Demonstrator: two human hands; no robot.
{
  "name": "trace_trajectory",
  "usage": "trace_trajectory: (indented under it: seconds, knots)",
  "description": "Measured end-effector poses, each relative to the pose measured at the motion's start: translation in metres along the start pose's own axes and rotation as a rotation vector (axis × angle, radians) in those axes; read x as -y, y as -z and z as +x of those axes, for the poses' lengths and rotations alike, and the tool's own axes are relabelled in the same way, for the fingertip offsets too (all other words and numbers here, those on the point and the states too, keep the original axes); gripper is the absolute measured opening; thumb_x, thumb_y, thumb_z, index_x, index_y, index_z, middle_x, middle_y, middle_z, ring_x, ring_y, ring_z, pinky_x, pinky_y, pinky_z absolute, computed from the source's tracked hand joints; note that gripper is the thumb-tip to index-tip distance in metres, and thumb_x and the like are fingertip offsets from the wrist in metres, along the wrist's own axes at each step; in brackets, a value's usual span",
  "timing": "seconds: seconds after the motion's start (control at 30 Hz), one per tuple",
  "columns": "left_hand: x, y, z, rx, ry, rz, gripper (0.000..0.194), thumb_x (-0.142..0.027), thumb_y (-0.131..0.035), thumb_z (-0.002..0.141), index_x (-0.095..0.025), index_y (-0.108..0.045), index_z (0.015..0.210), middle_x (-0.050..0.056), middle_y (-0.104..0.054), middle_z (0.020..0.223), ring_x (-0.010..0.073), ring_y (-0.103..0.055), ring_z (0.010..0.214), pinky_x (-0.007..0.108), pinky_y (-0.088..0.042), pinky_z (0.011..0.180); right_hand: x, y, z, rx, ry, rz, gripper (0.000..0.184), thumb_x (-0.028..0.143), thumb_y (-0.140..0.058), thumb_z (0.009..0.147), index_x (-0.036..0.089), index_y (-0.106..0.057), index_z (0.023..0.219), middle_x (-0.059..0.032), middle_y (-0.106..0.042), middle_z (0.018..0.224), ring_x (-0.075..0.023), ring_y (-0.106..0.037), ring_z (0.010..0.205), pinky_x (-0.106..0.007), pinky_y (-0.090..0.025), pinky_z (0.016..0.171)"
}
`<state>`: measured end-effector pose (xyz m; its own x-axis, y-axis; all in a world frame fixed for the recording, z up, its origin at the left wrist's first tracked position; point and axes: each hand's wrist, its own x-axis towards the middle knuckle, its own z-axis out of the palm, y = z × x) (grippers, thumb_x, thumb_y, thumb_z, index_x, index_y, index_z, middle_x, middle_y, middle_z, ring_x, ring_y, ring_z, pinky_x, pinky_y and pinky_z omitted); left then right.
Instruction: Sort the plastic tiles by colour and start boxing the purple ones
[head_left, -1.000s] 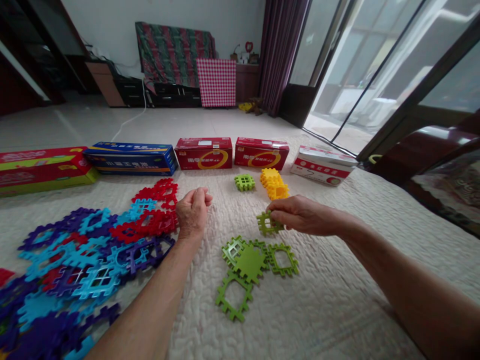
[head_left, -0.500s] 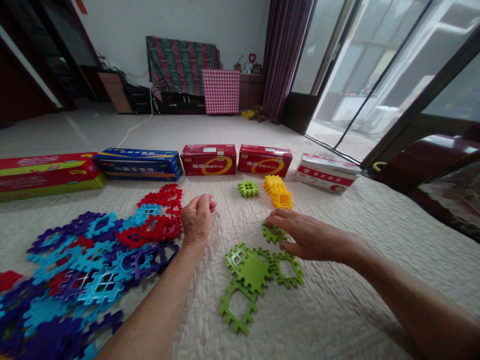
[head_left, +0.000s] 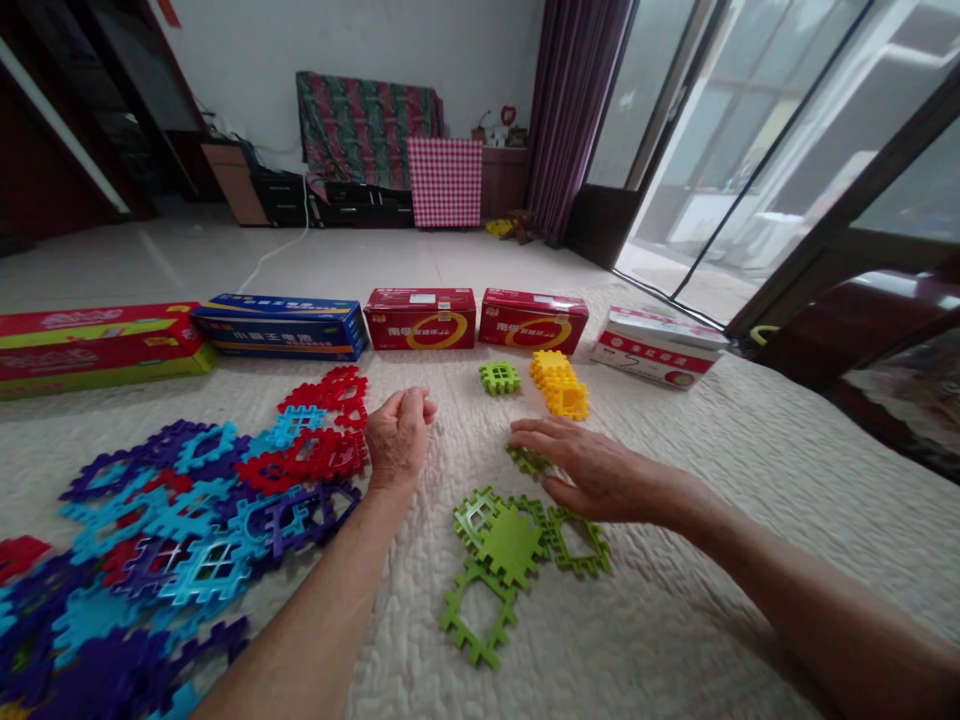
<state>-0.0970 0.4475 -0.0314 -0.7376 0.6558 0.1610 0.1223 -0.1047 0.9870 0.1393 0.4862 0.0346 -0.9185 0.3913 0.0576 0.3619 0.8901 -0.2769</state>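
Observation:
My left hand (head_left: 400, 432) is closed in a fist on the quilted cover, beside the red pieces (head_left: 330, 455) of a loose pile; no piece sticks out of it. My right hand (head_left: 592, 462) lies palm down with fingers stretched and thumb apart. Its fingertips rest over a green interlocking plastic piece (head_left: 527, 460), partly hidden beneath them. Closer to me are several more green pieces: a solid one (head_left: 510, 542) on top of others, a frame (head_left: 480, 612) in front and another frame (head_left: 579, 542) at the right.
Purple and light-blue pieces (head_left: 202, 570) fill the left side. Farther off stand a green block (head_left: 499, 377) and a yellow stack (head_left: 559, 385). Behind them is a row of boxes: red-green (head_left: 97, 345), blue (head_left: 281, 328), two red (head_left: 420, 320), and white-red (head_left: 656, 345).
My right hand has slid a little to the left, and the green piece under its fingers has shifted left with it. My left fist has stayed in place.

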Motion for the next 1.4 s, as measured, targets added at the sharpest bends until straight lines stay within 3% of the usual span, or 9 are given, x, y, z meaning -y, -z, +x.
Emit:
trace_trajectory:
  seconds: [0.23, 0.4, 0.63, 0.77, 0.9, 1.03, 1.13, 1.27, 1.4]
  knots:
    - [-0.001, 0.000, -0.001, 0.006, 0.009, 0.003, 0.031, -0.041, -0.052, 0.078, -0.016, -0.071, 0.080, 0.002, -0.067, 0.065, 0.0148, -0.063, 0.059, 0.023, -0.046, 0.053, -0.006, 0.001, 0.009, -0.007, 0.019, 0.041, 0.044, 0.012, -0.055, 0.081, 0.020, -0.053, 0.124, -0.0114, -0.059, 0.122, -0.0221, -0.056, 0.112, -0.040, -0.047, 0.097]
    - [0.001, 0.001, 0.000, 0.024, -0.015, 0.023, 0.032, -0.041, -0.052, 0.080, -0.016, -0.072, 0.083, 0.004, -0.068, 0.068, 0.0151, -0.064, 0.061, 0.023, -0.046, 0.054, -0.035, 0.010, 0.052, -0.206, 0.004, -0.043, 0.039, 0.013, -0.056, 0.080, 0.018, -0.057, 0.119, -0.0122, -0.060, 0.120, -0.0241, -0.056, 0.112, -0.042, -0.045, 0.098]
    - [0.001, 0.001, 0.000, 0.034, -0.014, 0.024, 0.034, -0.042, -0.051, 0.082, -0.016, -0.072, 0.084, 0.004, -0.068, 0.067, 0.0152, -0.063, 0.061, 0.023, -0.046, 0.054, -0.067, 0.017, 0.102, -0.174, -0.058, -0.084, 0.041, 0.011, -0.057, 0.075, 0.019, -0.060, 0.115, -0.0107, -0.063, 0.116, -0.0244, -0.059, 0.108, -0.042, -0.047, 0.096]
    - [0.000, 0.002, 0.000, 0.027, -0.018, 0.031, 0.034, -0.042, -0.050, 0.082, -0.016, -0.072, 0.083, 0.004, -0.068, 0.066, 0.0151, -0.063, 0.060, 0.023, -0.046, 0.053, -0.067, 0.013, 0.101, -0.202, -0.052, -0.109, 0.048, 0.013, -0.060, 0.072, 0.018, -0.058, 0.120, -0.0138, -0.057, 0.128, -0.0283, -0.054, 0.117, -0.045, -0.046, 0.098]
    - [0.000, 0.002, -0.001, 0.026, -0.017, 0.029, 0.033, -0.041, -0.051, 0.081, -0.016, -0.072, 0.083, 0.004, -0.068, 0.067, 0.0150, -0.063, 0.061, 0.023, -0.046, 0.054, -0.045, 0.014, 0.079, -0.305, -0.030, -0.081, 0.047, 0.016, -0.059, 0.076, 0.017, -0.056, 0.122, -0.0144, -0.055, 0.129, -0.0273, -0.053, 0.118, -0.044, -0.045, 0.099]
    - [-0.002, 0.002, -0.001, 0.022, -0.028, 0.027, 0.033, -0.041, -0.051, 0.081, -0.015, -0.071, 0.081, 0.003, -0.067, 0.067, 0.0148, -0.062, 0.061, 0.023, -0.046, 0.054, -0.013, 0.016, 0.046, -0.011, 0.025, 0.110, 0.039, 0.018, -0.060, 0.078, 0.019, -0.061, 0.116, -0.0079, -0.065, 0.111, -0.0192, -0.062, 0.095, -0.034, -0.051, 0.086]
    - [-0.001, 0.002, 0.000, 0.026, -0.034, 0.038, 0.033, -0.041, -0.050, 0.081, -0.015, -0.071, 0.081, 0.003, -0.067, 0.066, 0.0145, -0.062, 0.060, 0.023, -0.046, 0.054, 0.006, 0.017, 0.023, 0.227, 0.099, 0.256, 0.044, 0.018, -0.067, 0.073, 0.020, -0.062, 0.117, -0.0067, -0.064, 0.113, -0.0177, -0.061, 0.095, -0.030, -0.051, 0.084]
    - [0.001, 0.002, 0.001, 0.020, -0.038, 0.051, 0.033, -0.043, -0.050, 0.080, -0.016, -0.071, 0.080, 0.002, -0.068, 0.066, 0.0144, -0.063, 0.060, 0.023, -0.046, 0.054, 0.028, 0.021, 0.007, 0.279, 0.153, 0.294, 0.063, 0.016, -0.073, 0.069, 0.020, -0.054, 0.129, -0.0080, -0.057, 0.124, -0.0200, -0.058, 0.109, -0.031, -0.047, 0.095]
    - [0.000, 0.002, 0.000, 0.015, -0.030, 0.057, 0.033, -0.042, -0.050, 0.080, -0.017, -0.071, 0.081, 0.002, -0.068, 0.066, 0.0144, -0.063, 0.060, 0.023, -0.047, 0.055, 0.044, 0.022, 0.007, 0.292, 0.138, 0.207, 0.054, 0.012, -0.067, 0.074, 0.021, -0.056, 0.126, -0.0089, -0.055, 0.127, -0.0209, -0.058, 0.108, -0.034, -0.048, 0.094]
